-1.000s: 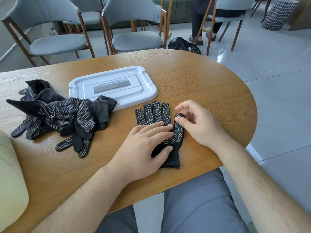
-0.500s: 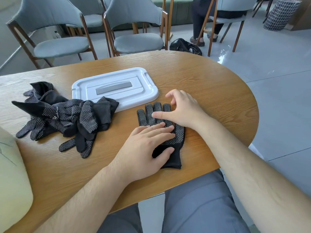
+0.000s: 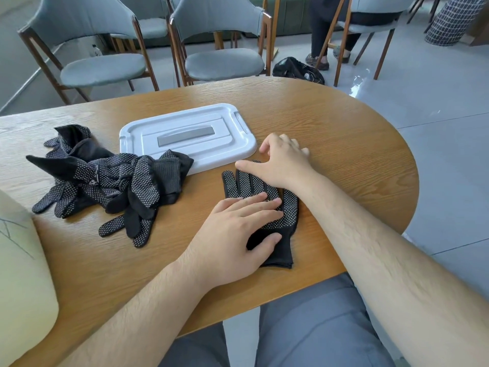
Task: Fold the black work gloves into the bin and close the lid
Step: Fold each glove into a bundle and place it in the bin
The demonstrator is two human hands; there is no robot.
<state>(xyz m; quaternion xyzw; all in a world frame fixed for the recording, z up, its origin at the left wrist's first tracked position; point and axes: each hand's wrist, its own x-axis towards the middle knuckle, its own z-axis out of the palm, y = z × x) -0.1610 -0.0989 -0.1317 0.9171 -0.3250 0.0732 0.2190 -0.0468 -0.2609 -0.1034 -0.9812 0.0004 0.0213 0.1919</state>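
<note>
1. A black knit work glove with white grip dots point(image 3: 290, 209) lies flat on the rounded wooden worktop point(image 3: 349, 144), near its front edge. Its fingers point away from the person and its cuff points toward them.
2. The left hand point(image 3: 235, 234) is laid flat on the glove's palm, released, with straight fingers pressing down and the thumb resting on the cuff.
3. The right hand point(image 3: 284, 164) sits at the glove's fingertips. It is loose and grasps nothing: the thumb stretches across the glove's finger ends, and the other fingers spread onto the wood beyond them.
4. A white rectangular plastic lid with a grey centre strip point(image 3: 185, 136) lies flat on the worktop just beyond the glove, its near right corner close to the right hand.
5. A heap of crumpled black dotted gloves point(image 3: 113, 181) lies to the left of the flat glove, apart from it, with one cuff overlapping the lid's front edge.
6. A pale cream rounded object point(image 3: 21, 260) fills the lower left corner; what it is cannot be told.
7. Grey upholstered wooden chairs point(image 3: 222, 62) stand past the worktop, and a black bag point(image 3: 296, 70) lies on the floor.
</note>
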